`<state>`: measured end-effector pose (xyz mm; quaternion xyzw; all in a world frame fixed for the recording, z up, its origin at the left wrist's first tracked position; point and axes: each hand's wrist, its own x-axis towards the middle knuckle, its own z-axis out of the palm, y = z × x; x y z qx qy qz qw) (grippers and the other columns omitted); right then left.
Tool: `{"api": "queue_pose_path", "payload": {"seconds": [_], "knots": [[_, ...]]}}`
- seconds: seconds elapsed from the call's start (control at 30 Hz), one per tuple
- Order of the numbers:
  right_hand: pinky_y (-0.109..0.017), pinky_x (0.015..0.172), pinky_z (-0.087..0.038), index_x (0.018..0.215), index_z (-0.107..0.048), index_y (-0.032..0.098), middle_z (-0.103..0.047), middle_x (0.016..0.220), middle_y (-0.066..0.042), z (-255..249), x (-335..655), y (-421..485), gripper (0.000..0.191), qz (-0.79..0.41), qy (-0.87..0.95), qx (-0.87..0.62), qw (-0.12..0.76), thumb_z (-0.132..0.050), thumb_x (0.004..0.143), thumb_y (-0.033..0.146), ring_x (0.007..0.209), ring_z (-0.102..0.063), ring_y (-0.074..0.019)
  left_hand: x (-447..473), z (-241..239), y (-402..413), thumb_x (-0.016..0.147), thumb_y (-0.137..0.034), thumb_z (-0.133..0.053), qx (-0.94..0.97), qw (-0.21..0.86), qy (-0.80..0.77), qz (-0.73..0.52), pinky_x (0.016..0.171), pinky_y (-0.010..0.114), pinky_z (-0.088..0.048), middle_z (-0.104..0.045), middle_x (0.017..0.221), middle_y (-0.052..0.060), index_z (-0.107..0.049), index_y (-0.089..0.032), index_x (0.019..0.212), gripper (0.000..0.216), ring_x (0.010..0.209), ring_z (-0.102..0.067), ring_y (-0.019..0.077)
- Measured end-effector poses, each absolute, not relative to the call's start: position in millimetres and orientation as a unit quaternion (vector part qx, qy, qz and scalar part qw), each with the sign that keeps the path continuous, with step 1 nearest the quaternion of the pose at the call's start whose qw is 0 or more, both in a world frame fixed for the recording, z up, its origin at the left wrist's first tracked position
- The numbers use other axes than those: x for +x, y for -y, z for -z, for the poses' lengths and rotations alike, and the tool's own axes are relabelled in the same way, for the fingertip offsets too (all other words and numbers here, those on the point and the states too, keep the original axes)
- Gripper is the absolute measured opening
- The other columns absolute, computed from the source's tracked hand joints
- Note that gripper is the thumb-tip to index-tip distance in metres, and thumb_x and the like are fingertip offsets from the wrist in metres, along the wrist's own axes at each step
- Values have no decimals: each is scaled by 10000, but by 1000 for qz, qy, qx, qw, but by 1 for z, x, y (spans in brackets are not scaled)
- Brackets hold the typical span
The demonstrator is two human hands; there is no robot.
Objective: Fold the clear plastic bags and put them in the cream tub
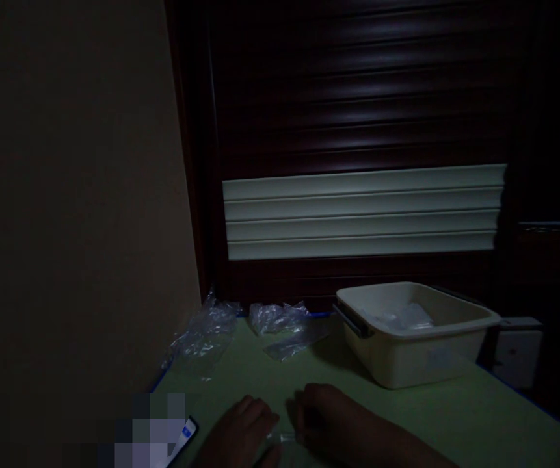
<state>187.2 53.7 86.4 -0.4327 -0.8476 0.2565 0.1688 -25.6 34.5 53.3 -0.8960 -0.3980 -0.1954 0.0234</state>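
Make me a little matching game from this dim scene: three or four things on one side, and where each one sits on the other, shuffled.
Things:
1. cream tub
2. crumpled plastic wrap
3. phone
4. small clear piece

Places:
A. between the left hand and right hand
B. bottom left, by the mat's near edge
C. right side of the green mat
D. far left corner of the mat, by the wall

Pairs: 1-C, 2-D, 3-B, 4-A

My hands (240, 432) (326, 419) pinched a small clear, glossy plastic piece (287, 438) over the matt green mat (455, 422). Crinkled shiny plastic bags (211, 331) lay mid-frame; the cream tub (416, 344) at right looked like smooth plastic.
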Motion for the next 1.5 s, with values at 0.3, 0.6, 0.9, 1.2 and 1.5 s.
{"api": "queue_pose_path", "payload": {"seconds": [0.3, 0.6, 0.9, 1.2, 1.5], "knots": [[-212, 577, -358, 749, -577, 156, -586, 743, -21, -92, 186, -43, 118, -265, 833, -438, 211, -485, 783, 89, 647, -476, -126, -27, -29, -59, 566, -55, -748, -880, -33, 424, 212, 722, 274, -433, -619, 838, 13, -635, -179, 765, 261, 801, -559, 196], [-229, 611, -371, 908, -605, 159, -601, 819, -14, -84, 204, -49, 159, -297, 829, -418, 223, -576, 753, 177, 716, -507, -145, -22, -50, -40, 673, 29, -537, -843, -124, 406, 331, 718, 253, -414, -582, 779, 13, -534, -176, 720, 210, 792, -557, 175], [-234, 580, -343, 867, -642, 150, -617, 821, -19, -97, 210, -47, 183, -292, 822, -464, 151, -657, 693, 207, 710, -515, -151, -25, -44, -42, 688, -5, -582, -841, -161, 391, 338, 729, 257, -396, -583, 801, 29, -555, -170, 723, 171, 814, -562, 186], [-236, 603, -376, 913, -646, 150, -646, 848, -13, -103, 231, -50, 325, -330, 797, -495, 108, -760, 610, 172, 749, -573, -165, -24, -49, -40, 741, -68, -534, -820, -178, 425, 339, 699, 250, -390, -560, 740, 21, -510, -183, 698, 125, 755, -542, 184], [-202, 555, -368, 789, -627, 139, -630, 749, 2, -96, 245, -44, 209, -354, 774, -506, 138, -565, 620, 33, 669, -532, -125, -20, -57, -30, 599, -31, -575, -789, -219, 479, 317, 743, 246, -379, -550, 808, -3, -516, -188, 736, 216, 811, -531, 181]]}}
